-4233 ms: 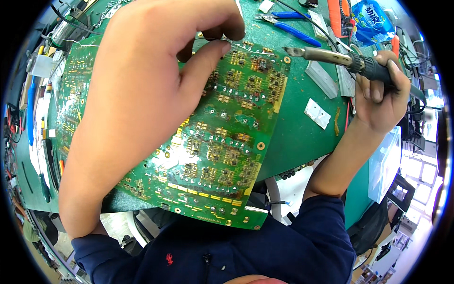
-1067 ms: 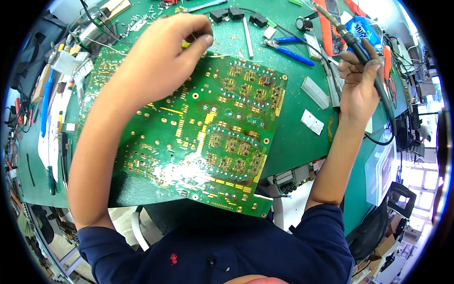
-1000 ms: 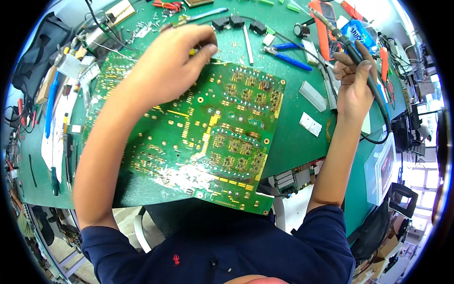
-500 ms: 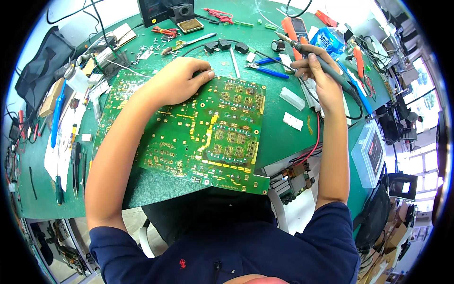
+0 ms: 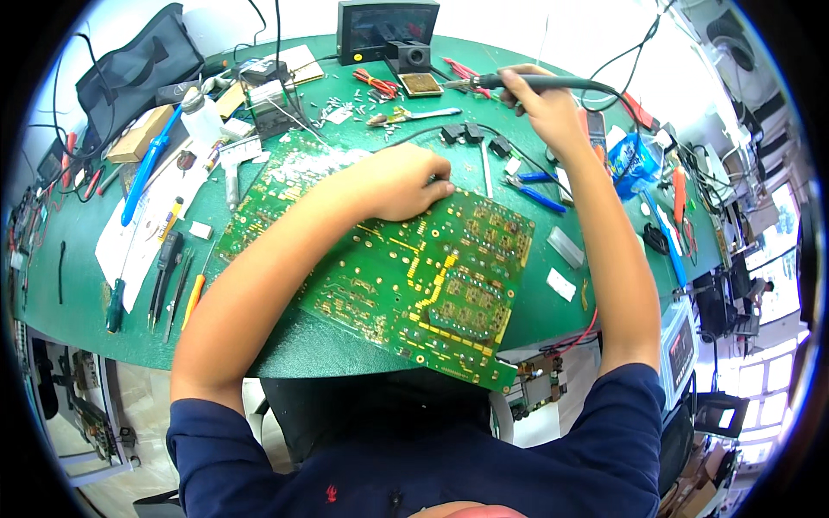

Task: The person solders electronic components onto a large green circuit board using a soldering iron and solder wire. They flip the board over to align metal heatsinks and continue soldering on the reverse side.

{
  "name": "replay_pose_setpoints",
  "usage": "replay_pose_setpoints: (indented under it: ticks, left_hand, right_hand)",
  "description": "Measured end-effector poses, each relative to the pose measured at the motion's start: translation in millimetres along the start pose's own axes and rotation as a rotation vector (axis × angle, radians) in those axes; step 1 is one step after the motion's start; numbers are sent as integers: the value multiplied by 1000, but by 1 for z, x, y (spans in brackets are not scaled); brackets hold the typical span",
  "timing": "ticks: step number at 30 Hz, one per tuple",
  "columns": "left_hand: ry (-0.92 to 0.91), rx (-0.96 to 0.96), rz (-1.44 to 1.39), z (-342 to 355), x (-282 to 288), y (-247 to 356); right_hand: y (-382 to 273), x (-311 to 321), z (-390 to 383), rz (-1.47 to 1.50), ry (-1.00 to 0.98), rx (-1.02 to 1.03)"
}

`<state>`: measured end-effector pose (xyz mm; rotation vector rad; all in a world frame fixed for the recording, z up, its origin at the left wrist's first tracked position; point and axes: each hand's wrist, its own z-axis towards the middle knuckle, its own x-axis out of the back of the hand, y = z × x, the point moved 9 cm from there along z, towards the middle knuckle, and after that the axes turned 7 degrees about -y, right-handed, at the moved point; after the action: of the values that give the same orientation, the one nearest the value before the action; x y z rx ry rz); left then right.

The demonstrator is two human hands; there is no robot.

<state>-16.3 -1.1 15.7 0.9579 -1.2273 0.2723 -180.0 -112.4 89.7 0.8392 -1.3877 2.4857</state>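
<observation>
A large green circuit board [image 5: 367, 272] lies at an angle on the table, its near corner jutting past the edge. My left hand [image 5: 406, 183] is on the board's far edge, its fingers curled over it and the thumb lying along it. Farther back, my right hand [image 5: 542, 102] grips a soldering iron [image 5: 561, 82] by its dark handle, the cable trailing right. The iron points left, and its tip is at the right side of a small tray with a brown sponge [image 5: 421, 84]. Whether the tip touches the sponge I cannot tell.
Behind the sponge stands an iron holder [image 5: 413, 57] beside a black-screened monitor [image 5: 380, 33]. Blue-handled cutters [image 5: 542, 197], tweezers [image 5: 432, 113] and a blue bag [image 5: 635, 160] lie around the board. Screwdrivers and pens are on the left, including a blue tool [image 5: 147, 173].
My right hand has swung the soldering iron from the right side over to the sponge at the back. The view has shifted; my left hand stays on the board's far edge.
</observation>
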Motion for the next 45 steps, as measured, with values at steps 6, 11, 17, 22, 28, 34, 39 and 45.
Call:
replay_pose_setpoints:
  ticks: [6, 11, 17, 22, 28, 34, 39, 45]
  left_hand:
    - [-2, 11, -21, -1, -2, -1]
    - [-15, 8, -2, 0, -4, 0]
    - [8, -7, 29, -1, -4, 2]
    - [13, -19, 43, 0, -5, 4]
    - [26, -34, 23, -1, -3, 5]
    - [35, -24, 13, 0, -5, 2]
    - [72, -50, -50, 3, -3, 2]
    - [63, 1, -86, 7, -2, -4]
  right_hand:
    - [49, -40, 85, 156, 1, -39]
    - [79, -55, 114, 178, 4, -120]
    - [75, -86, 125, -255, -17, 144]
    - [94, -108, 135, -308, -67, 3]
    - [107, -107, 123, -235, -131, -250]
    - [103, -106, 64, -8, -360, -378]
    - [65, -94, 19, 98, -423, -318]
    - [5, -55, -33, 28, -449, -104]
